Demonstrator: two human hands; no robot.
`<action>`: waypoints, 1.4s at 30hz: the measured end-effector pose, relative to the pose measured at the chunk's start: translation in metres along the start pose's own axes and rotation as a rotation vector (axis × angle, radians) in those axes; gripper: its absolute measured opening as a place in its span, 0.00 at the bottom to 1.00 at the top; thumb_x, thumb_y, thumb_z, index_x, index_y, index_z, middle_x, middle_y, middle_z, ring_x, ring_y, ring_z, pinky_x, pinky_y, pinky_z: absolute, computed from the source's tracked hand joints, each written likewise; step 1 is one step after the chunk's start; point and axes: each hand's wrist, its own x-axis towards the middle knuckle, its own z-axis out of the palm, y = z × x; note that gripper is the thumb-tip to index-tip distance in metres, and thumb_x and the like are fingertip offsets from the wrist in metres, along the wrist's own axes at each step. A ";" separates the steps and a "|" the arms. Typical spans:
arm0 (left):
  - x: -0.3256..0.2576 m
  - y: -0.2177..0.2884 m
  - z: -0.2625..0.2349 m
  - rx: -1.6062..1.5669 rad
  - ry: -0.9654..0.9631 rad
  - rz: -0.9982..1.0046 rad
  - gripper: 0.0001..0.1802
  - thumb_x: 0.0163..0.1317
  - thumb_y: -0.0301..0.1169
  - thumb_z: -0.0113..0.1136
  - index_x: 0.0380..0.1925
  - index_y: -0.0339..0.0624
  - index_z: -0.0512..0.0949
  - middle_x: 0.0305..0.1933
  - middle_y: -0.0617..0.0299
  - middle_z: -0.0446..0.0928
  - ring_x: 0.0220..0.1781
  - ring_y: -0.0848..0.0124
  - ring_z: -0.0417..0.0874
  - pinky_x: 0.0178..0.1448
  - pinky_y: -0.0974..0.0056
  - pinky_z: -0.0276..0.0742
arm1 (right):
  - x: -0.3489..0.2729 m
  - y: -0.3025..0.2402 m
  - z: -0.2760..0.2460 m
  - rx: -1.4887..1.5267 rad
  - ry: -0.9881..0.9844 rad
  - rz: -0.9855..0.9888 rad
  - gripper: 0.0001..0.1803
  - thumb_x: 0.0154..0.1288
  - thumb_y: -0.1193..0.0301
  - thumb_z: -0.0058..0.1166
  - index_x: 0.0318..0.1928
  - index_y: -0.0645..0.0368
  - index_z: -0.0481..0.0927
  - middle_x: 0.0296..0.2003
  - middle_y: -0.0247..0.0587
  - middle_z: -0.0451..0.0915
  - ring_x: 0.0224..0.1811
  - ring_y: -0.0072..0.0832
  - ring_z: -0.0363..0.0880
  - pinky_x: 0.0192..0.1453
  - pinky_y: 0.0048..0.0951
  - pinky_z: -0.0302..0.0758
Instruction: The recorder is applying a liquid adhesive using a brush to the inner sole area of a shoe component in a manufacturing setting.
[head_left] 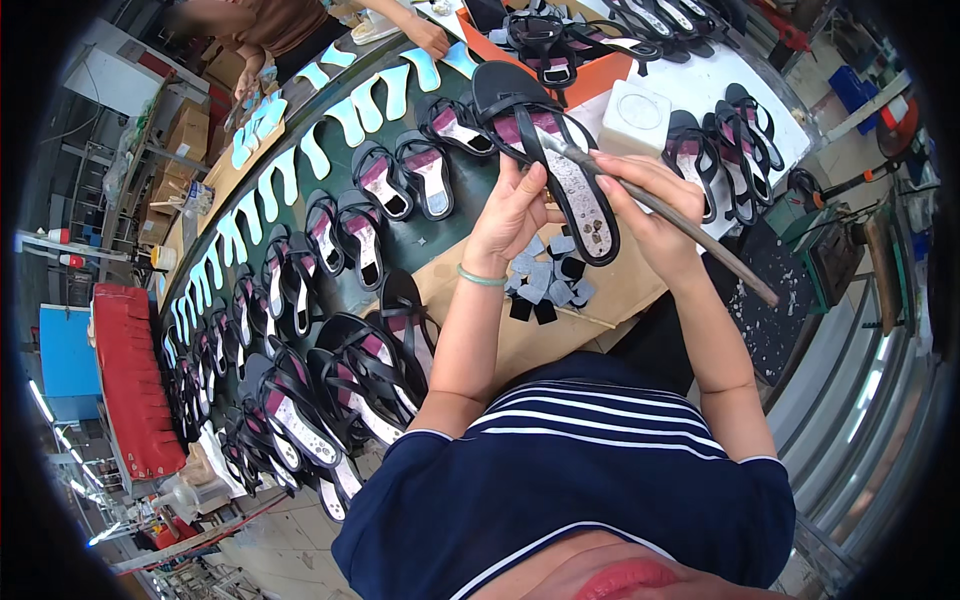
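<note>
Sandal [580, 190] and brush [692, 224] show in the head view, one of each held, with one white tub [636, 118] beyond. The left hand [512, 212] closes on the sandal's edge; the right hand [655, 208] pinches the brush narrowly, its tip at the sandal. Between both hands, the sandal lies tilted.

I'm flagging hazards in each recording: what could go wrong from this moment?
The slim tool in the right hand has its end close to the sandal's black straps, so a slip might mark them. The left hand seems to carry most of the sandal, near loose grey and black pieces; if its grip loosened, the sandal could drop and scatter them.
</note>
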 end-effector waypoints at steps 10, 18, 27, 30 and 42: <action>0.004 0.001 0.009 -0.057 0.004 0.020 0.30 0.74 0.42 0.50 0.70 0.60 0.49 0.59 0.55 0.71 0.57 0.61 0.80 0.48 0.47 0.86 | -0.003 0.024 0.013 -0.310 0.080 -0.082 0.10 0.57 0.70 0.67 0.40 0.57 0.87 0.34 0.37 0.86 0.41 0.27 0.83 0.49 0.29 0.65; 0.002 0.000 0.005 -0.063 -0.005 0.026 0.29 0.74 0.41 0.49 0.69 0.60 0.51 0.60 0.56 0.71 0.58 0.61 0.79 0.50 0.45 0.85 | -0.008 0.023 0.020 -0.379 0.109 -0.114 0.10 0.57 0.69 0.66 0.40 0.56 0.87 0.34 0.34 0.86 0.41 0.25 0.82 0.49 0.32 0.61; 0.001 0.001 -0.003 -0.090 -0.044 0.044 0.29 0.74 0.39 0.49 0.70 0.60 0.50 0.64 0.55 0.69 0.61 0.60 0.78 0.52 0.43 0.84 | -0.007 0.017 0.025 -0.418 0.128 -0.151 0.10 0.58 0.70 0.66 0.40 0.57 0.86 0.33 0.31 0.87 0.41 0.24 0.82 0.49 0.33 0.59; -0.001 0.001 -0.003 -0.109 -0.042 0.059 0.30 0.74 0.38 0.49 0.71 0.59 0.49 0.65 0.55 0.68 0.62 0.60 0.77 0.52 0.43 0.84 | -0.006 0.015 0.027 -0.433 0.148 -0.169 0.09 0.57 0.70 0.66 0.39 0.57 0.85 0.33 0.32 0.87 0.39 0.23 0.83 0.49 0.34 0.58; -0.002 0.002 0.000 -0.067 -0.018 0.090 0.33 0.72 0.35 0.52 0.71 0.55 0.49 0.66 0.51 0.66 0.63 0.56 0.76 0.54 0.44 0.84 | -0.007 0.004 0.035 -0.512 0.167 -0.168 0.10 0.56 0.68 0.67 0.38 0.57 0.85 0.34 0.31 0.87 0.37 0.23 0.81 0.49 0.37 0.56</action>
